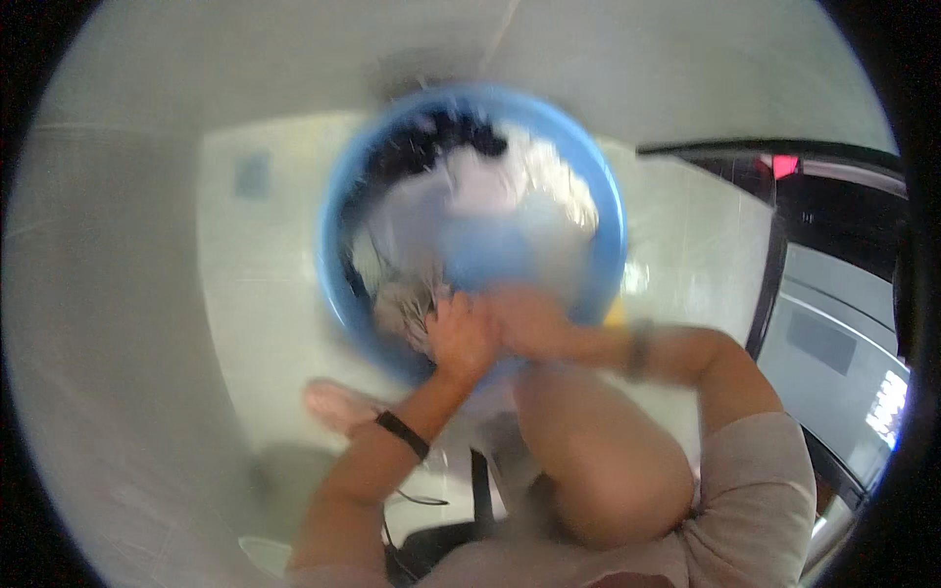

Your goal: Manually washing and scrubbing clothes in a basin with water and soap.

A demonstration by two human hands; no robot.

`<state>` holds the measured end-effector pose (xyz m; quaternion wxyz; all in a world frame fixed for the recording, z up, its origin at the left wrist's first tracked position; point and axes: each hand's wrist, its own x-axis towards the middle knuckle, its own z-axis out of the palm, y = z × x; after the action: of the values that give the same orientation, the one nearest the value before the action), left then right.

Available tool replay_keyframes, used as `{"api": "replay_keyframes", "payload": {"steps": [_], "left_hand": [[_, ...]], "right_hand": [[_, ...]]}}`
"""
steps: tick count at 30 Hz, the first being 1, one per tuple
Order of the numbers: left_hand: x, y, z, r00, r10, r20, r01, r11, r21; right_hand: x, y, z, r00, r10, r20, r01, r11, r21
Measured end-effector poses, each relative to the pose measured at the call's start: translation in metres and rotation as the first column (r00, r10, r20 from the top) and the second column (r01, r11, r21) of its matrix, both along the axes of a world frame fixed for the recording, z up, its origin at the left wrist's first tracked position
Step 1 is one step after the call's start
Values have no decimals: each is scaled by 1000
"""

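Wet clothes fill a round blue tub (615,211) in front of me. My left hand (463,335) is at the near side of the tub, its fingers bent and closed on a brownish wrinkled garment (404,312). Pressed up beside it is my right hand (532,318), smeared by motion, so its fingers and anything in them cannot be made out. Just beyond both hands lies a blurred light-blue patch (487,248), whose kind I cannot tell. Further in are a white garment (485,181), a cream garment (554,181) and dark clothing (417,147) along the far left wall.
The tub stands on a pale tiled floor (260,294) close to a grey wall (323,59). My bare knee (603,451) rises just right of the hands, and a foot (338,404) is at the near left. A dark-framed rack or cabinet (774,265) stands at the right.
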<state>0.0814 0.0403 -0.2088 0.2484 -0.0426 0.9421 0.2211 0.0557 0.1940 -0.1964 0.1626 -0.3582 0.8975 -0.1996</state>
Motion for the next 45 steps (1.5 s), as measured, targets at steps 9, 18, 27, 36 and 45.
{"api": "replay_keyframes", "payload": {"steps": [9, 18, 27, 36, 45], "left_hand": [[-6, 13, -37, 896, -3, -445, -76, 984, -159], [31, -19, -70, 944, 216, -248, -250, 962, -113], [17, 0, -55, 946, 80, -313, -94, 995, -30], [71, 21, -56, 988, -148, -35, 148, 989, 1], [84, 33, -9, 869, -175, -464, 202, 979, 10]], "right_hand": [[-29, -9, -37, 999, -37, -25, 40, 995, 93], [0, -6, -63, 983, -183, 34, 168, 950, 265], [13, 33, -59, 910, -296, -289, 298, 954, -38], [21, -4, -3, 894, -103, 436, -69, 930, 361], [30, 14, -8, 979, -127, 162, 71, 947, 314]]}}
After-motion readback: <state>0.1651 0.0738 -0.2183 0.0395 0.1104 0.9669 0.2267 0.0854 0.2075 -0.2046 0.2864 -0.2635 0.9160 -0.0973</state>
